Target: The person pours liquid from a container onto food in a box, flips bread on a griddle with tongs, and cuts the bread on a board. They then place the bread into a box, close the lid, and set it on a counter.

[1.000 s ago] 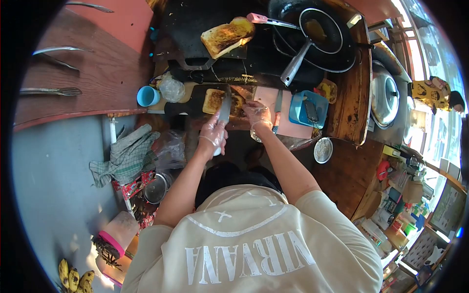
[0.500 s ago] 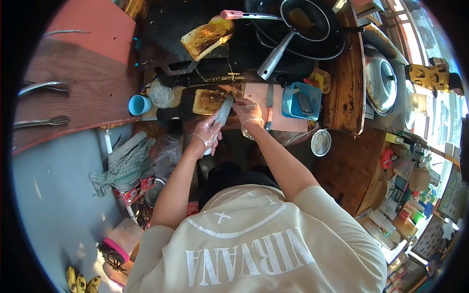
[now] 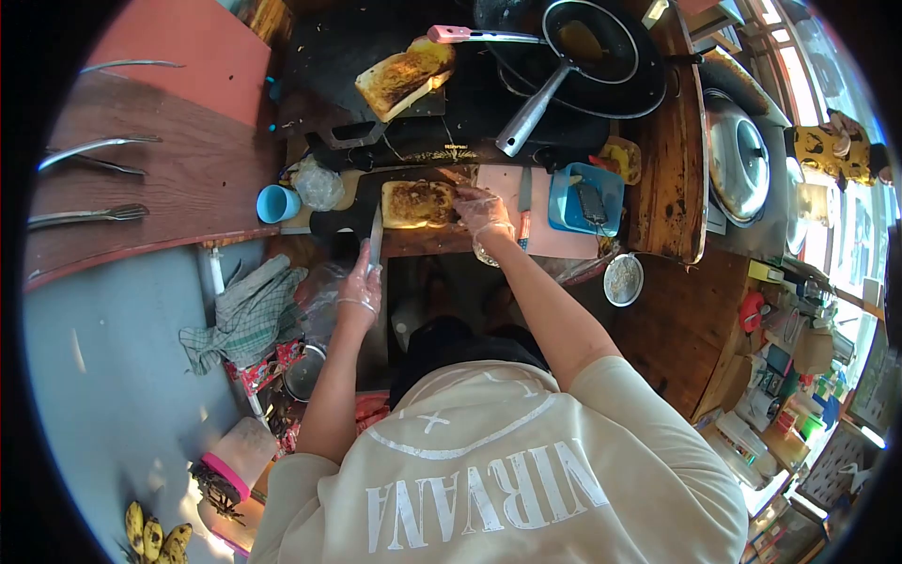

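My left hand (image 3: 360, 287), in a clear plastic glove, is closed around a knife (image 3: 376, 237) with a broad, pale blade. The blade points away from me along the left edge of a browned slice of toast (image 3: 418, 204), which lies on a dark board (image 3: 349, 218). My right hand (image 3: 484, 211), also gloved, is at the toast's right end with its fingers bent against it. The fingertips are partly hidden. To the right of that hand, a second knife (image 3: 524, 202) with a reddish handle rests on a pink cutting board (image 3: 554, 242).
Behind, more toast (image 3: 399, 83) sits on a black griddle (image 3: 319, 56), beside a frying pan (image 3: 590, 42) and pink-handled tongs (image 3: 449, 35). A blue tub (image 3: 611, 193) stands right, a blue cup (image 3: 278, 203) left. A small bowl (image 3: 623, 280) is at the front right.
My left hand has moved left and toward me, taking the knife from the toast's right end to its left edge. My right hand has come against the toast's right end.
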